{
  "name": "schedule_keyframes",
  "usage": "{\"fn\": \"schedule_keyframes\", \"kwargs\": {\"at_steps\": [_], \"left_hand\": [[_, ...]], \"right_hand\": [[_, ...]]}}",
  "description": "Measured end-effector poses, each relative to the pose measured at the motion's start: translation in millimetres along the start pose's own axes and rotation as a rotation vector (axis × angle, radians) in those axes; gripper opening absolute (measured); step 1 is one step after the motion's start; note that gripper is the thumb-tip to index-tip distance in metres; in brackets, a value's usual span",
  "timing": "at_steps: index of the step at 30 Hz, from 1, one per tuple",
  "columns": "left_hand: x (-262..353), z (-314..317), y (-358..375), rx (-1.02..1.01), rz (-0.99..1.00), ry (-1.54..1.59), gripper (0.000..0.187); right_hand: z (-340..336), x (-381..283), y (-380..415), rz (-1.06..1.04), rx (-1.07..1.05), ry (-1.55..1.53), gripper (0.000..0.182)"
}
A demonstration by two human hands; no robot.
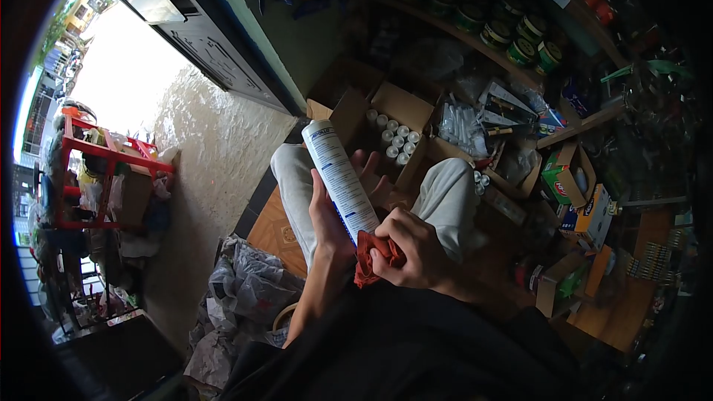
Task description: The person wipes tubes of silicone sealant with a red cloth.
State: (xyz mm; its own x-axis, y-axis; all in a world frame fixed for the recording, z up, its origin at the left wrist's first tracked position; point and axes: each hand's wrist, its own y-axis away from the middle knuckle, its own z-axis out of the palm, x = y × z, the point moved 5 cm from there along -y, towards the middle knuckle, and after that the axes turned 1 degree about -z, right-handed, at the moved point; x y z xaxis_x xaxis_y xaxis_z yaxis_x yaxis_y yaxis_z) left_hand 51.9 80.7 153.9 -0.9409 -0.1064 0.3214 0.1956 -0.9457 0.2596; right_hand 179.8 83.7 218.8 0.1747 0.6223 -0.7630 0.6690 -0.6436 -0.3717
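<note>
A white sealant cartridge (340, 174) with blue printing lies slanted across my lap, its far end pointing up and left. My left hand (327, 226) is closed around it, thumb along the near side and fingers showing past the other side. At the cartridge's lower end, my right hand (417, 243) grips a bunched red cloth (367, 258) and presses it against the tube. Part of that end is covered by the cloth and fingers. Just beyond my knees is an open cardboard box (403, 105) holding several upright white cartridges (394, 138).
Grey crumpled plastic (252, 282) lies beside me on the left. A red rack (89, 219) stands near the open doorway. On the right are small boxes (590, 217), clear plastic packs (462, 128) and a shelf with green tins (521, 50).
</note>
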Motion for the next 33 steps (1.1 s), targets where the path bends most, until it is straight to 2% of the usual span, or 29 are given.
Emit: {"fn": "schedule_keyframes", "kwargs": {"at_steps": [2, 5, 8, 9, 11, 12, 13, 14, 15, 17, 18, 22, 23, 27, 29, 32, 33], "left_hand": [[-3.5, -0.4, 1.1, -0.001, -0.02, 0.051, 0.063], [-8.1, 8.5, 7.9, -0.115, -0.043, 0.045, 0.063], [-12.1, 5.6, 14.3, -0.116, -0.051, 0.002, 0.065], [-12.1, 5.2, 15.7, -0.107, -0.041, -0.019, 0.066], [-11.2, 5.3, 16.7, -0.095, -0.01, -0.018, 0.069], [-9.7, 3.0, 15.0, -0.169, -0.01, 0.047, 0.07], [-5.8, -4.2, 12.2, -0.245, -0.014, 0.109, 0.072], [-2.1, -7.2, 11.1, -0.32, -0.02, 0.171, 0.074], [3.6, -9.1, 10.4, -0.053, 0.021, -0.05, 0.078], [11.3, -20.8, 8.1, 0.009, 0.029, -0.007, 0.078], [14.9, -22.5, 8.5, 0.032, 0.045, -0.015, 0.076], [19.4, -33.0, 18.0, 0.048, 0.053, 0.0, 0.072], [15.0, -43.3, 19.9, 0.113, 0.025, 0.085, 0.073], [2.8, -55.3, 33.6, 0.178, -0.007, 0.079, 0.074], [-2.7, -59.4, 39.9, 0.186, -0.038, 0.058, 0.073], [-7.1, -62.0, 42.4, 0.182, -0.082, 0.062, 0.073], [-7.6, -62.2, 43.0, 0.177, -0.097, 0.068, 0.073]], "right_hand": [[-2.2, -0.3, -0.3, -0.021, 0.028, -0.016, 0.02], [-4.8, -2.6, -17.3, -0.088, 0.093, -0.027, 0.021], [-0.9, 10.9, -24.1, 0.05, 0.169, -0.058, 0.021], [-3.7, 12.6, -24.2, 0.082, 0.251, -0.063, 0.021], [0.5, 9.1, -15.2, 0.081, 0.262, -0.078, 0.021], [2.8, 7.7, -10.0, 0.076, 0.268, -0.085, 0.021], [4.1, 3.5, -4.6, -0.033, 0.253, -0.054, 0.019], [1.8, 5.2, -3.2, -0.022, 0.214, -0.041, 0.018], [-3.2, 5.1, -2.4, -0.007, 0.174, -0.028, 0.018], [-19.2, 11.7, -5.8, 0.022, 0.111, 0.052, 0.015], [-29.4, 18.2, -10.3, 0.016, 0.198, 0.125, 0.014], [-55.3, 58.7, -22.2, 0.304, 0.342, -0.29, 0.015], [-58.7, 77.1, -24.1, 0.303, 0.358, -0.308, 0.015], [-67.9, 110.2, -38.2, 0.352, 0.45, -0.405, 0.014], [-78.8, 86.8, -48.4, 0.053, 0.412, 0.449, 0.013], [-82.4, 86.9, -62.6, -0.04, 0.36, 0.696, 0.015], [-85.2, 102.5, -64.0, 0.043, 0.365, 0.575, 0.016]]}}
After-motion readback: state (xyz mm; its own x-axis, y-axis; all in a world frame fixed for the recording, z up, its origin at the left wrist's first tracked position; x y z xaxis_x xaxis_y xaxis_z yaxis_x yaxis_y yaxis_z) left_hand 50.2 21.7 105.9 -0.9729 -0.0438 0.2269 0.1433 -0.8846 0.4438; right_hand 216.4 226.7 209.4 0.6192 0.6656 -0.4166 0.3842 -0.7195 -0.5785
